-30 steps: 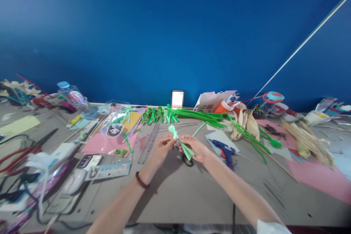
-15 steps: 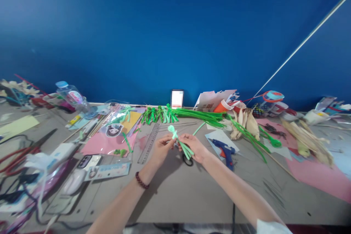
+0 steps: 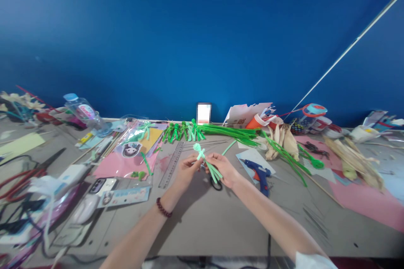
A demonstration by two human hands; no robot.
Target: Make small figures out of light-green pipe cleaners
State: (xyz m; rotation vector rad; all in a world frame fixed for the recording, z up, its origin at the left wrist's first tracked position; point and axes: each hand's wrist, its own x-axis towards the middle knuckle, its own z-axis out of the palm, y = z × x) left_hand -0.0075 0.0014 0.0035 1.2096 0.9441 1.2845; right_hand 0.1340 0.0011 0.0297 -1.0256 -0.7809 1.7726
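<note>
Between my two hands is a pale green pipe-cleaner figure (image 3: 214, 171), with a rounded knot at its top and several loose strands fanning down to the right. My left hand (image 3: 189, 168) is closed, pinching it just below the knot. From the other side my right hand (image 3: 222, 169) is closed on the strands. Under the hands, the dark handle loop of a pair of scissors (image 3: 216, 184) shows on the table; the rest is hidden. Behind them stands a row of similar green pipe-cleaner figures (image 3: 183, 131), beside a bundle of long green pipe cleaners (image 3: 233, 133).
A clear ruler (image 3: 171, 166) lies left of my hands, near a plastic bag (image 3: 126, 155) on pink paper. To the right lies a blue glue gun (image 3: 260, 172). Large red-handled scissors (image 3: 31, 176), a white mouse (image 3: 86, 209) and cables occupy the left side. Dried husks (image 3: 284, 145) lie at right.
The short strands just below the knot now spread slightly more to the sides. Both hands keep nearly the same place and grip.
</note>
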